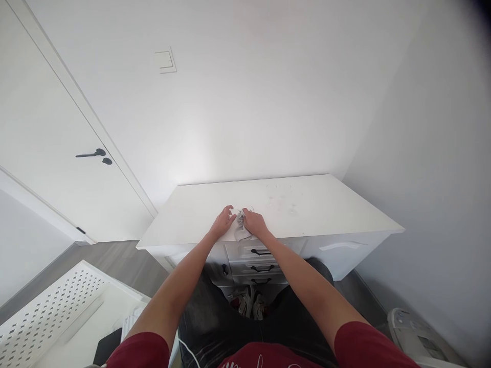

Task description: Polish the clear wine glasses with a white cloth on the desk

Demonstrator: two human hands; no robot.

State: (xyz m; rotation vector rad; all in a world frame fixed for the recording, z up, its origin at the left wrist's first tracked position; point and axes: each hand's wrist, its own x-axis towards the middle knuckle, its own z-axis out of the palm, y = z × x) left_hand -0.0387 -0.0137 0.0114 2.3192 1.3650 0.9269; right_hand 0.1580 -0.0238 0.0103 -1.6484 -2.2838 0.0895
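Observation:
A crumpled light-grey cloth (241,231) lies at the front edge of the white cabinet top (199,204), part of it hanging toward the edge. My right hand (254,223) has its fingers closed on the cloth's right side. Just left of the cloth, my left hand (223,222) hovers at the surface with fingers apart and curved, holding nothing. Several faint smudges (283,200) mark the cabinet top beyond and right of my right hand.
Drawers with dark handles (261,268) face me below the top. A white door with a dark handle (92,153) stands left. A white perforated panel (49,306) is at lower left, a white appliance (418,335) at lower right. A wall switch (165,60) is above.

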